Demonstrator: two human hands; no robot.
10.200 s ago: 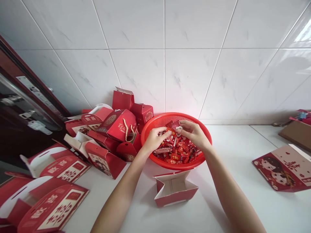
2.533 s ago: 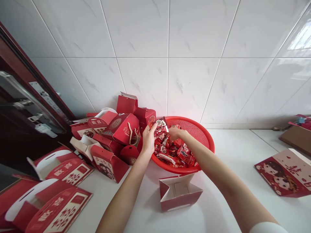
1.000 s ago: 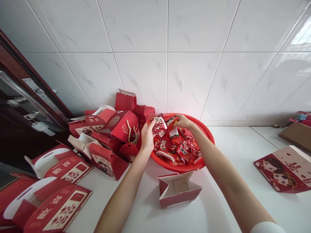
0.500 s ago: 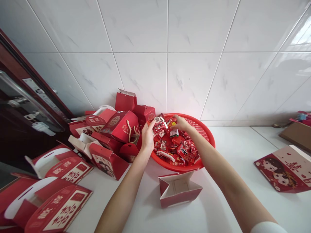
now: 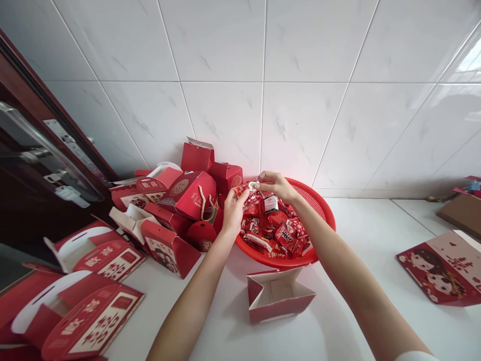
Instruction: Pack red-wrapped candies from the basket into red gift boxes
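My left hand (image 5: 233,213) is closed around red wrapped candies (image 5: 244,188) above the left side of a red plastic basket (image 5: 327,218). Beside it, the fingertips of my right hand (image 5: 278,186) pinch the same small bunch, at a packet with a pale label and dark lettering. Exactly how many packets are in the fingers is hard to make out. Loose candies (image 5: 285,235) in mostly red wrappers lie in the basket below. Just in front of the basket stands an open red paper box (image 5: 280,306) with its pale inside showing.
Several red gift boxes (image 5: 188,195) crowd the counter left of the basket, with more open-topped boxes (image 5: 93,321) at the near left. A printed box (image 5: 443,265) lies to the right, a brown carton (image 5: 460,215) behind it. White tiled wall at the back; dark door (image 5: 41,165) at left.
My right hand has come up and left from the candies in the basket to meet my left hand at the bunch it holds. The view has shifted slightly.
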